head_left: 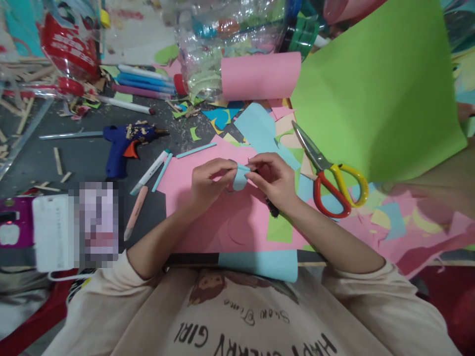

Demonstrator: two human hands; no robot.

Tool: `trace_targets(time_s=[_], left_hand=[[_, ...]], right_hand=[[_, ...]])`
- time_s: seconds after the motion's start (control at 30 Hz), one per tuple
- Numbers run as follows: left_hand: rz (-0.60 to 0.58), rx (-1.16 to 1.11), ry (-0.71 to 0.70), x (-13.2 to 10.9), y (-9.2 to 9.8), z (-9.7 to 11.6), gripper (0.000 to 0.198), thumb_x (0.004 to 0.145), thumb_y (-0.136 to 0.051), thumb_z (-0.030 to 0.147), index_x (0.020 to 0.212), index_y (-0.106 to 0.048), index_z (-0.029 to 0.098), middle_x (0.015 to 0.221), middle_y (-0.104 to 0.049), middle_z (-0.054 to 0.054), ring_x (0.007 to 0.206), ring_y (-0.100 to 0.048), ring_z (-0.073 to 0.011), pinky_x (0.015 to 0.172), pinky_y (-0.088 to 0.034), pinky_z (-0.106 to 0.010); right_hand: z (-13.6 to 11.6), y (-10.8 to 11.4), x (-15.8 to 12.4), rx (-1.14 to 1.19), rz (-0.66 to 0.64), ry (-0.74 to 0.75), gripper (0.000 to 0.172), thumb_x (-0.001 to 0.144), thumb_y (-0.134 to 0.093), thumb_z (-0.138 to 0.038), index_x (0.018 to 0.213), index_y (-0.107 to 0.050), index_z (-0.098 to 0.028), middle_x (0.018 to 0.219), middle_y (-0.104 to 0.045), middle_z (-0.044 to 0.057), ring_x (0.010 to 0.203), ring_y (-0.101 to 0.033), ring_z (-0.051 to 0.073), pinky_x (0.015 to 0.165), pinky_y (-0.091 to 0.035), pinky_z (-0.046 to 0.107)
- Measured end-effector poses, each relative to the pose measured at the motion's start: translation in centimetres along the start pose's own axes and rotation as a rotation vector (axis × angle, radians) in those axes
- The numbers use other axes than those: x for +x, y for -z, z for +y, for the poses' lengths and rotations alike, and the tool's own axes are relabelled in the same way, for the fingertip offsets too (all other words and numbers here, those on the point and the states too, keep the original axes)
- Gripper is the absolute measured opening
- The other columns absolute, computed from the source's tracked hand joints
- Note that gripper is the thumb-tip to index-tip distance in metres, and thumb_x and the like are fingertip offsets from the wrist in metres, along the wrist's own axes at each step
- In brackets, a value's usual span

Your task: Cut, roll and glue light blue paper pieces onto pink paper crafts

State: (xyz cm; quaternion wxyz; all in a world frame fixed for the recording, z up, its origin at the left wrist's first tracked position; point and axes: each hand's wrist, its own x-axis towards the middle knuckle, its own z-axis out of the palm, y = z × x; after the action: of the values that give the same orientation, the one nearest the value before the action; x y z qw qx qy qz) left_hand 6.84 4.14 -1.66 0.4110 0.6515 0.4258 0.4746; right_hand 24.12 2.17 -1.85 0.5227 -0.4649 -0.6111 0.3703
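Note:
Between my hands is a small light blue paper piece [241, 180], rounded at its lower end. My left hand [211, 180] pinches its upper left edge between thumb and fingers. On the other side, my right hand [276, 179] pinches the upper right edge. A dark pen-like tool [272, 206] shows partly under my right hand; the rest of it is hidden. Beneath both hands lies a large pink paper sheet [208, 222] with curved cut lines in it. Scissors [326, 173] with red and yellow handles rest open to the right.
A blue glue gun [124, 146] lies on the left, near several markers [152, 170]. Clear plastic bottles [204, 54] and a pink paper roll [261, 76] sit at the back. A large green sheet [378, 94] rises at right. Paper scraps [401, 217] and wood sticks [57, 162] are scattered about.

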Motion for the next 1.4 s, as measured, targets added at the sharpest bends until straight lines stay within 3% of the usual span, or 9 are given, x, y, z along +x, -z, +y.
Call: trace_targets(time_s=[0.1,0.33,0.43,0.6,0.7,0.87,1.13,1.4], left_hand=[[-0.02,-0.036,0.049,-0.1,-0.1,0.2,0.029,0.083,-0.07,0.047,0.075,-0.071,0.019,0.065,-0.069,0.0,0.049,-0.059,-0.0082,0.047,-0.046,-0.021],[-0.133,-0.163,0.097,0.2,0.3,1.3,0.032,0.088,-0.064,0.047,0.075,-0.064,0.018,0.065,-0.063,0.001,0.052,-0.058,-0.007,0.049,-0.048,-0.018],[-0.171,-0.191,0.15,0.2,0.3,1.3,0.035,0.083,-0.068,0.051,0.077,-0.063,0.017,0.066,-0.062,0.0,0.053,-0.057,-0.008,0.05,-0.05,-0.019],[-0.118,-0.122,0.175,0.2,-0.1,0.9,0.037,0.08,-0.07,0.051,0.07,-0.063,0.017,0.062,-0.059,0.001,0.051,-0.054,-0.0074,0.043,-0.045,-0.017],[-0.088,-0.069,0.193,0.3,-0.2,1.1,0.033,0.082,-0.067,0.046,0.067,-0.064,0.016,0.061,-0.059,0.002,0.052,-0.053,-0.007,0.044,-0.044,-0.016],[-0.11,-0.036,0.25,0.4,-0.1,1.3,0.026,0.079,-0.067,0.037,0.064,-0.063,0.016,0.058,-0.056,0.003,0.051,-0.05,-0.0062,0.046,-0.044,-0.015],[-0.059,-0.184,0.348,0.3,-0.4,1.1,0.022,0.071,-0.074,0.036,0.071,-0.064,0.017,0.065,-0.061,0.002,0.053,-0.056,-0.0077,0.042,-0.048,-0.016],[-0.035,-0.112,0.318,0.2,-0.5,0.6,0.017,0.073,-0.07,0.033,0.069,-0.068,0.017,0.065,-0.065,0.001,0.055,-0.059,-0.0083,0.041,-0.046,-0.014]], right_hand=[[0.0,0.0,0.0,-0.031,-0.007,0.007,0.024,0.087,-0.066,-0.046,0.091,-0.066,-0.023,0.08,-0.068,0.002,0.069,-0.063,0.014,0.066,-0.053,0.032],[0.0,0.1,0.3,-0.045,0.0,0.124,0.007,0.088,-0.067,-0.028,0.081,-0.069,-0.026,0.077,-0.072,0.0,0.074,-0.066,0.016,0.071,-0.053,0.034],[0.0,0.0,0.3,-0.049,0.014,0.157,0.006,0.087,-0.068,-0.025,0.081,-0.069,-0.026,0.075,-0.071,0.0,0.072,-0.065,0.015,0.069,-0.052,0.033],[0.0,0.0,0.2,-0.021,-0.011,0.115,0.002,0.088,-0.067,-0.024,0.086,-0.068,-0.025,0.076,-0.068,0.0,0.074,-0.063,0.015,0.071,-0.051,0.032],[0.1,0.0,0.1,0.012,-0.02,0.06,0.01,0.086,-0.069,-0.031,0.092,-0.068,-0.023,0.077,-0.066,0.0,0.071,-0.061,0.014,0.066,-0.05,0.031],[0.0,0.0,0.2,-0.041,-0.009,0.073,0.005,0.087,-0.067,-0.029,0.085,-0.068,-0.024,0.076,-0.068,0.001,0.074,-0.062,0.016,0.069,-0.05,0.033],[-0.1,-0.1,0.3,-0.075,0.025,0.133,0.008,0.085,-0.066,-0.019,0.078,-0.065,-0.024,0.075,-0.07,0.0,0.074,-0.065,0.016,0.07,-0.052,0.034],[-0.1,-0.2,0.2,-0.044,0.024,0.093,0.009,0.084,-0.064,-0.019,0.076,-0.063,-0.024,0.072,-0.066,-0.001,0.072,-0.062,0.015,0.069,-0.05,0.034]])
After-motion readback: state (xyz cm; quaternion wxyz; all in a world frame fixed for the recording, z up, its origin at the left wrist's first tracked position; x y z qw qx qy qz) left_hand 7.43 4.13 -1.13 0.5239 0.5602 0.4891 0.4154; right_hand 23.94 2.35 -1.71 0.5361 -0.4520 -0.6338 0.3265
